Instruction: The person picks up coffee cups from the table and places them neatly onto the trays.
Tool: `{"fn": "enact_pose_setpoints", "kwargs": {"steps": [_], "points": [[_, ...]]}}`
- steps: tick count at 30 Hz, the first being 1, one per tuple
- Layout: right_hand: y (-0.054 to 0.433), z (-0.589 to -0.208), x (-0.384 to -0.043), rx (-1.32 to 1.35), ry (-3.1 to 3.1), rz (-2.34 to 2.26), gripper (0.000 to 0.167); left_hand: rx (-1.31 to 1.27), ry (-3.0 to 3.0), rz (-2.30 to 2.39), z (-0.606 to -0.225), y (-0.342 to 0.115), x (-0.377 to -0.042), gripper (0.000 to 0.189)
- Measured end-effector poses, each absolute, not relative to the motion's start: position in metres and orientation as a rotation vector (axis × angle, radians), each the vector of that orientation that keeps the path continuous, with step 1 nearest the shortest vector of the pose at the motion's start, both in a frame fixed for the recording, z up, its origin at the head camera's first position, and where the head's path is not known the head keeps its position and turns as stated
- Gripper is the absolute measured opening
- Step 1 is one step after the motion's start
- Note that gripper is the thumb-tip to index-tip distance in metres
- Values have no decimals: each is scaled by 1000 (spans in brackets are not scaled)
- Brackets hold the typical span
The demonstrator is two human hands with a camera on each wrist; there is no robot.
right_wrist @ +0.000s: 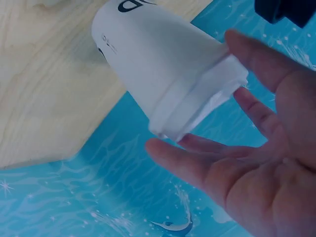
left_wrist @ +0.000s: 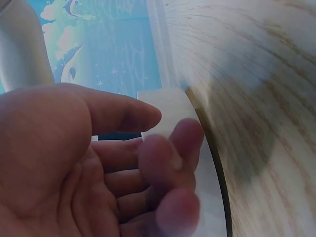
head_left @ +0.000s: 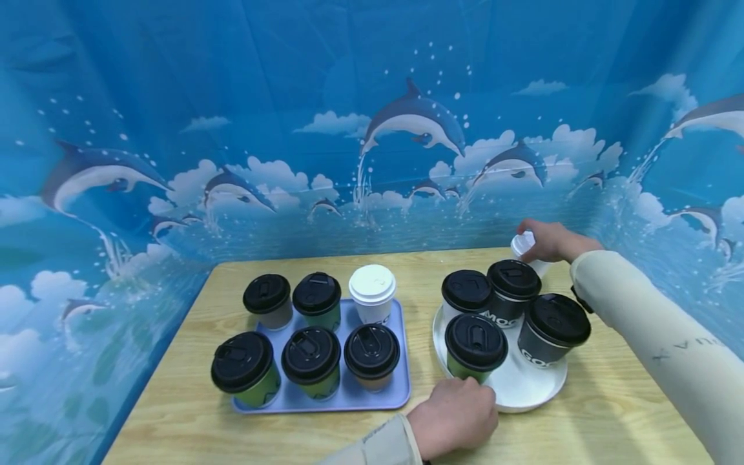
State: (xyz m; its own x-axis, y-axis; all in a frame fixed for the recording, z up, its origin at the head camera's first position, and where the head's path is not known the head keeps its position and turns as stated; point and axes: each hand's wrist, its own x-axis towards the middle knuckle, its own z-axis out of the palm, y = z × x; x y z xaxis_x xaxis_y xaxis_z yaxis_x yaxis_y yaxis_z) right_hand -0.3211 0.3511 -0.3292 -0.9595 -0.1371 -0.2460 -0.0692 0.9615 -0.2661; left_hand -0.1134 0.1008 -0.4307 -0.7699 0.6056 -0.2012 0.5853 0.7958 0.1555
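At the back right of the table, my right hand holds a white paper cup by its white lid. The cup leans to the left, and thumb and fingers spread around the lid in the right wrist view. My left hand is at the front left rim of a white round plate, below a green cup with a black lid. Its fingers are loosely curled with nothing between them in the left wrist view. Three more black-lidded cups stand on the plate, one a dark cup.
Left of the plate lies a lavender tray with two rows of lidded cups, among them a white-lidded cup at its back right. A blue dolphin-print curtain rises behind the wooden table.
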Motion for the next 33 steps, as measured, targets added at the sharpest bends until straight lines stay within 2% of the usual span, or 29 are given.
{"fn": "enact_pose_setpoints", "kwargs": {"steps": [9, 17, 27, 33], "points": [[362, -339, -316, -253, 2986, -469, 63, 919, 2754, 102, -433, 102, -113, 30], [366, -319, -295, -289, 3199, -698, 66, 935, 2787, 64, -435, 102, -111, 31], [357, -278, -225, -95, 3406, -1030, 64, 987, 2808, 48, -433, 103, -110, 32], [343, -269, -183, -189, 3498, -1055, 58, 978, 2815, 35, -433, 102, -111, 33]]}}
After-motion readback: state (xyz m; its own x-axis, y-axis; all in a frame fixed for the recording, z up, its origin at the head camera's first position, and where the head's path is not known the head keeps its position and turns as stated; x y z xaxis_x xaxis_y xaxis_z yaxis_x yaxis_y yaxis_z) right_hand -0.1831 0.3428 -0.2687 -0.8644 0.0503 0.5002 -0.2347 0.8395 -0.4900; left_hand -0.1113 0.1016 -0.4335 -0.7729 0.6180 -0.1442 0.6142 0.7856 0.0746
